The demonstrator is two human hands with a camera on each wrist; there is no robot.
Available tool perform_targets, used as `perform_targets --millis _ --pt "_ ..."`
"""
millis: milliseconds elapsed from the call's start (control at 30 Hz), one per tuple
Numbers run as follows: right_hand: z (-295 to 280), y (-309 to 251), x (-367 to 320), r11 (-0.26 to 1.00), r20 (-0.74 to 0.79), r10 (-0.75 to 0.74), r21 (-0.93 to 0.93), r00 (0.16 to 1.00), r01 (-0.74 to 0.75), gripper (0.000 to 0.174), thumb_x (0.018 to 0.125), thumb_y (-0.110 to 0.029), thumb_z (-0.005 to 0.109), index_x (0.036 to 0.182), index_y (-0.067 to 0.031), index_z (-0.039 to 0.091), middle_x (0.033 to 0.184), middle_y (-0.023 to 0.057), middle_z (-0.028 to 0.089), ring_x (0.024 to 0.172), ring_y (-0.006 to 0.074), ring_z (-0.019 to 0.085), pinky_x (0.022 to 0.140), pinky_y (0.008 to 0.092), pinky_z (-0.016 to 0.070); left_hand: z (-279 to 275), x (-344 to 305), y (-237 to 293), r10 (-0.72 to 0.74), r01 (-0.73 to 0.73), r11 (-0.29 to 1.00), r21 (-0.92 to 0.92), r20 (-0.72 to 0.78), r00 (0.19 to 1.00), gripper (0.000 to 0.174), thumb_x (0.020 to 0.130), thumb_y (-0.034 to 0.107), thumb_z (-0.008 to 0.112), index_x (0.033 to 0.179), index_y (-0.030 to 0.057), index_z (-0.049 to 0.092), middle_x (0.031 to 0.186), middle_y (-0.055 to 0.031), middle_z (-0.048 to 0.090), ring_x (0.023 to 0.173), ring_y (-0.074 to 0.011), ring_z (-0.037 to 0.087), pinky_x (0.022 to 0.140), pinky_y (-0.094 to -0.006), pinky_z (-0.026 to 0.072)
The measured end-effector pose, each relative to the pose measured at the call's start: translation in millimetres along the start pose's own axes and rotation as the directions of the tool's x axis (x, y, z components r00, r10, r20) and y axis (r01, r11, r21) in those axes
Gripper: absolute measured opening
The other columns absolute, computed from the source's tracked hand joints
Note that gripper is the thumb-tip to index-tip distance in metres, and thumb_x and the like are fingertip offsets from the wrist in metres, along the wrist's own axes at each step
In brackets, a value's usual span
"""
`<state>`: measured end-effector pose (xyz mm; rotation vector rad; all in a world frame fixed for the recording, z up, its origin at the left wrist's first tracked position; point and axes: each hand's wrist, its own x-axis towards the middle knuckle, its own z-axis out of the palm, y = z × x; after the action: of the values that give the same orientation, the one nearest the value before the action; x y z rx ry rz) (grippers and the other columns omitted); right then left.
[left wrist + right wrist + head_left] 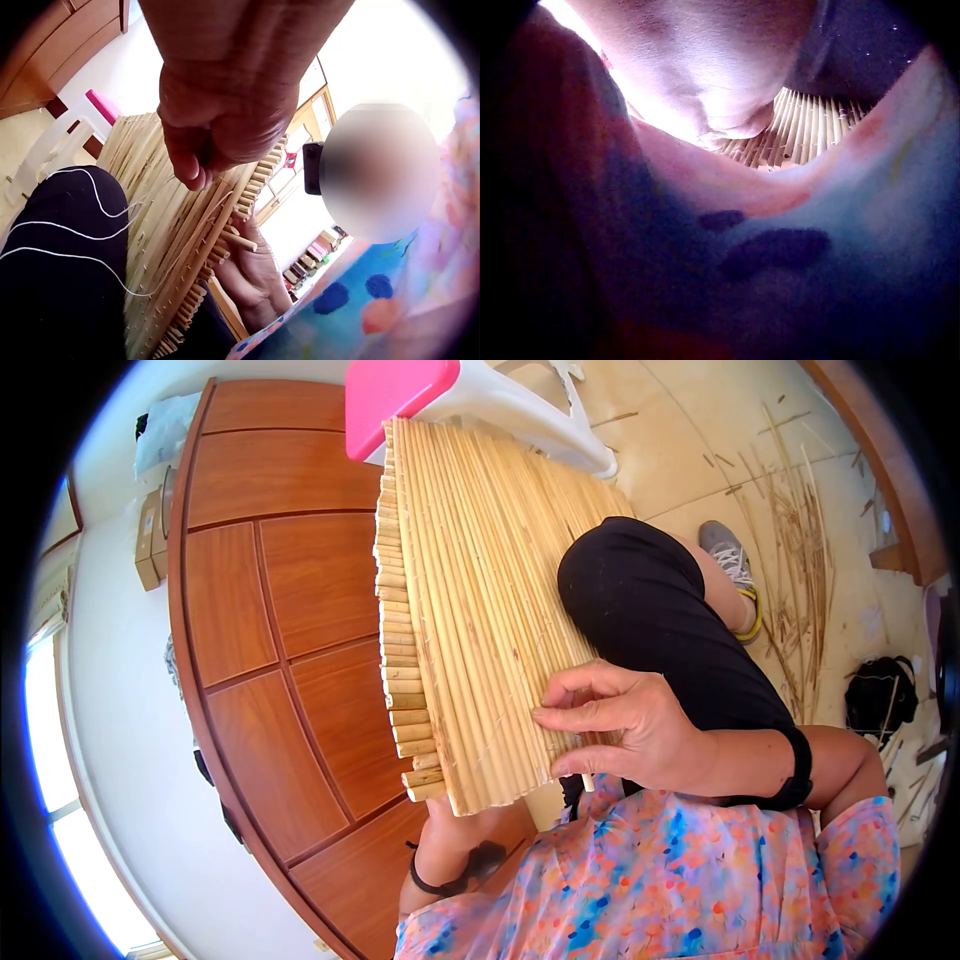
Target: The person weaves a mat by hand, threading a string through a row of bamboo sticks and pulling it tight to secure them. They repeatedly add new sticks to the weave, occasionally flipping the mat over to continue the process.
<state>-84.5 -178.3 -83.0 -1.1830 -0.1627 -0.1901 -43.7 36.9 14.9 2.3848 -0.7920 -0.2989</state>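
In the head view, the left hand [458, 828] is at the lower left corner of a mat of pale, thin sticks [480, 600], its fingers hidden behind the mat. The left wrist view has this hand [225, 120] large at the top, fingers curled against the mat [169, 225]. White threads [82, 261] run from the mat over the knee. On the mat's near right part, the right hand [635, 730] touches the surface with bent, spread fingers. The right wrist view shows that hand [705, 75] dimly, partly behind cloth, beside the mat [802, 127].
The mat lies along a black-clad leg [640, 590]. A pink and white stool [400, 400] stands at its far end. Wooden cabinet drawers [320, 610] are at the left. Loose thin sticks [800, 570] and a black bag [880, 700] lie on the floor at the right.
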Motion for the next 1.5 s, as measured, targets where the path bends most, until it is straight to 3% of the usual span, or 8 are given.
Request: perform_targets --millis 333,600,733,800,867,1067,1167,1500 --pt "6 3 1 0.993 0.002 -0.079 -0.091 0.997 0.079 0.047 0.068 -0.008 0.085 0.112 -0.0027 0.07 0.109 0.0095 0.063 0.093 0.0209 0.062 0.079 0.0282 0.053 11 10 21 -0.129 0.131 0.988 0.086 -0.029 0.991 0.022 0.087 -0.014 0.057 0.106 -0.0065 0.064 0.094 -0.0109 0.069 0.077 -0.0151 0.068 0.063 -0.0255 0.0569" --pt "4 -6 -2 0.984 0.004 -0.101 -0.15 0.995 0.1 0.042 0.072 -0.009 0.082 0.111 0.0 0.068 0.109 0.0132 0.064 0.096 0.0266 0.065 0.083 0.0313 0.0524 19 19 41 -0.217 0.208 0.948 -0.242 -0.011 0.976 0.022 0.09 -0.011 0.053 0.111 -0.0073 0.061 0.097 -0.0137 0.069 0.081 -0.0188 0.07 0.066 -0.0279 0.0591" --pt "11 -9 -8 0.977 -0.011 -0.085 -0.199 0.996 0.081 0.04 0.077 -0.007 0.078 0.114 0.0001 0.067 0.113 0.0136 0.064 0.098 0.0272 0.065 0.084 0.0318 0.0528 -15 12 40 -0.283 0.283 0.959 0.002 0.073 0.956 0.025 0.094 -0.007 0.044 0.115 -0.0068 0.057 0.094 -0.0143 0.07 0.073 -0.0186 0.071 0.06 -0.0258 0.0576" --pt "12 -14 -10 0.971 -0.007 -0.084 -0.226 0.996 0.081 0.039 0.079 -0.006 0.076 0.116 -0.0001 0.066 0.115 0.0138 0.063 0.099 0.0272 0.065 0.084 0.032 0.053 -41 19 64 -0.369 0.361 0.928 -0.094 -0.375 0.85 0.023 0.095 0.001 0.043 0.116 -0.0027 0.053 0.091 -0.0157 0.07 0.058 -0.0162 0.067 0.052 -0.0231 0.0528" --pt "15 -11 -13 0.959 0.012 -0.123 -0.255 0.992 0.122 0.042 0.08 -0.004 0.074 0.121 -0.0013 0.065 0.122 0.0162 0.06 0.101 0.0269 0.064 0.088 0.0327 0.0517 -65 27 71 -0.358 0.317 0.934 -0.166 -0.484 0.799 0.03 0.093 0.007 0.054 0.122 -0.0015 0.052 0.097 -0.0149 0.068 0.062 -0.0154 0.065 0.056 -0.0242 0.0513" --pt "21 -26 -23 0.916 0.145 -0.016 -0.395 0.989 0.073 0.06 0.081 -0.013 0.07 0.138 -0.0033 0.051 0.14 0.021 0.047 0.124 0.0344 0.051 0.104 0.0371 0.0422 -52 77 45 -0.307 0.316 0.821 -0.475 0.098 0.947 0.04 0.092 0.013 0.058 0.128 -0.0044 0.049 0.101 -0.0086 0.066 0.082 -0.01 0.063 0.059 -0.023 0.0512" --pt "25 -32 -30 0.901 0.185 0.073 -0.434 0.98 0.014 0.07 0.081 -0.019 0.07 0.144 -0.0027 0.043 0.147 0.0221 0.038 0.135 0.037 0.04 0.11 0.0395 0.0357 -58 74 39 -0.349 0.438 0.726 -0.53 0.264 0.899 0.044 0.087 0.002 0.06 0.129 -0.0075 0.05 0.116 -0.0093 0.063 0.105 -0.0145 0.059 0.095 -0.0305 0.046" --pt "68 -53 -52 0.868 0.581 -0.032 -0.387 0.813 0.31 0.075 0.075 -0.016 0.073 0.142 -0.0014 0.043 0.153 0.0231 0.028 0.14 0.0397 0.031 0.114 0.0434 0.0309 -83 -54 41 -0.216 0.061 0.761 -0.646 -0.164 0.963 0.054 0.084 -0.007 0.056 0.136 -0.0096 0.043 0.124 -0.0127 0.06 0.113 -0.0161 0.057 0.098 -0.0294 0.0442"
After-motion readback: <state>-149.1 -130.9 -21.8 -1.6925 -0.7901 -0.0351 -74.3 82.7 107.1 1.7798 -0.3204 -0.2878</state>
